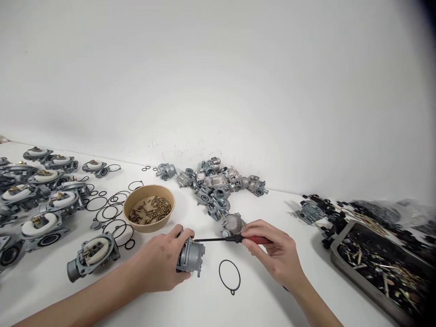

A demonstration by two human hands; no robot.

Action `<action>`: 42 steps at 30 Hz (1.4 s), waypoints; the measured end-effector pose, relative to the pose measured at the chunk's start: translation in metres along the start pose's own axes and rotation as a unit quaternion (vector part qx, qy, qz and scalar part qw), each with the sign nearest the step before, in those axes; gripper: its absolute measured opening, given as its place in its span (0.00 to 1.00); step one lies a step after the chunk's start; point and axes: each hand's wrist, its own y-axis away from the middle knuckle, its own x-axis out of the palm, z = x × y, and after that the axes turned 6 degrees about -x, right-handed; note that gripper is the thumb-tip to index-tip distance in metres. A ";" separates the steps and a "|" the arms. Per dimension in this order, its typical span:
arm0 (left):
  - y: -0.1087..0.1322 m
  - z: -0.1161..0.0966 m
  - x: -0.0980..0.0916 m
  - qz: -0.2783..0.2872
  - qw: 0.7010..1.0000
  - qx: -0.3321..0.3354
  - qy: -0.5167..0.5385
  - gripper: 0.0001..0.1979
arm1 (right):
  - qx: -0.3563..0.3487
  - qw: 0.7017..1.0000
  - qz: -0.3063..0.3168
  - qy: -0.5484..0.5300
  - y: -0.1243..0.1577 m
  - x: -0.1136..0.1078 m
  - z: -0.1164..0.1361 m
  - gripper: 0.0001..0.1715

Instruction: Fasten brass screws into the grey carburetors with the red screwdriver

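A grey metal carburetor (193,258) lies on its side near the middle of the table, its bowl facing right. My left hand (166,259) is wrapped round its left part, hiding much of the body. Between the fingers of my right hand (272,247) is the red handle of a screwdriver (218,239). Its dark shaft points left and the tip reaches the upper edge of the carburetor by my left fingers; the exact contact is too small to make out. A black rubber gasket ring (229,276) rests on the table below the screwdriver.
A tan bowl (150,225) holds small brass screws. Several open carburetors with white floats (95,254) spread across the left, beside loose black O-rings (109,212). More carburetors (218,181) are heaped at the back. On the right stands a metal tray (369,288) of small parts.
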 end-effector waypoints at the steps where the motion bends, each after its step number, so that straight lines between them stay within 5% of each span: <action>1: 0.000 0.000 0.000 0.001 1.000 0.001 0.001 0.31 | 0.000 1.000 -0.002 0.000 0.000 0.000 0.000 0.09; 42: 0.000 0.000 -0.001 -0.003 1.000 0.005 -0.001 0.31 | 0.014 1.000 0.004 0.018 -0.005 -0.004 0.008 0.06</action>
